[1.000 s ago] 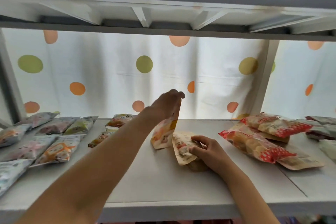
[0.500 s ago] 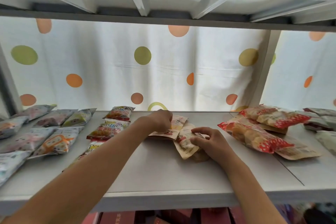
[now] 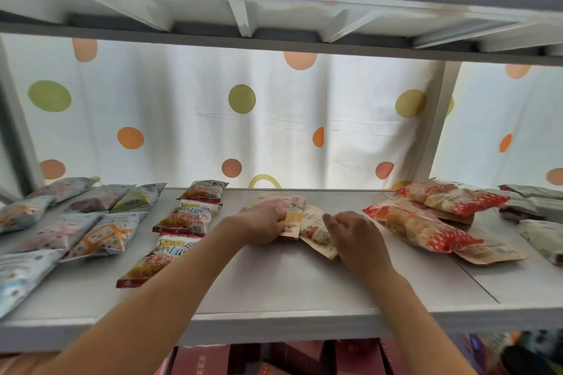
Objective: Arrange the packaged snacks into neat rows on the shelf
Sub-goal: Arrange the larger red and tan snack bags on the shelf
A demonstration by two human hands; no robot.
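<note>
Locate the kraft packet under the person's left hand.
The kraft packet lies mid-shelf, between the yellow-red packets and the right hand's packet.

two hands [image 3: 265, 224], three yellow-red packets [image 3: 182, 219]

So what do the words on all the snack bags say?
"Life": blue letters, roughly, on the middle yellow-and-red packet; the red Chinese characters below are blurred.
Front yellow-and-red packet: same design, blurred.
Left kraft-paper packet, gripped by the left hand: red stamp, unreadable.
Right kraft-paper packet, held by the right hand: print too small.
Red dotted bag: blurred.
Pastel packets: blurred.
</note>
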